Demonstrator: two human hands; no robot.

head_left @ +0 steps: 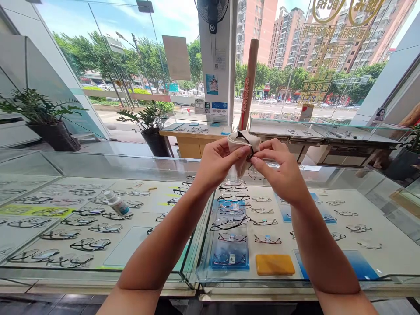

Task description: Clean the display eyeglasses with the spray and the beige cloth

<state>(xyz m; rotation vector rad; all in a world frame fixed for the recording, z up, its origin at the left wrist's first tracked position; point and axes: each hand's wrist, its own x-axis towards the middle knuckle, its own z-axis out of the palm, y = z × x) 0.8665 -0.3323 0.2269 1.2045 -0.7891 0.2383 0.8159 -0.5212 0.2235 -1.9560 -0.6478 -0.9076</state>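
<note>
Above the glass counter, my left hand [220, 158] is closed round a pale cleaning cloth [242, 139], thumb pressed on its front. Dark parts of a pair of eyeglasses [252, 151] show in the folds of the cloth. My right hand [280, 168] pinches the eyeglasses at their right side, fingertips close to the left thumb. A thin rim hangs below the fingers; most of the frame is hidden by cloth and hands.
Under the glass counter [138, 165] lie rows of eyeglasses [229, 223]. A white spray bottle [115, 203] stands at the left, and a yellow case [274, 265] lies near the front. Beyond are a potted plant [151, 127], a brown post [249, 83] and another display counter [190, 141].
</note>
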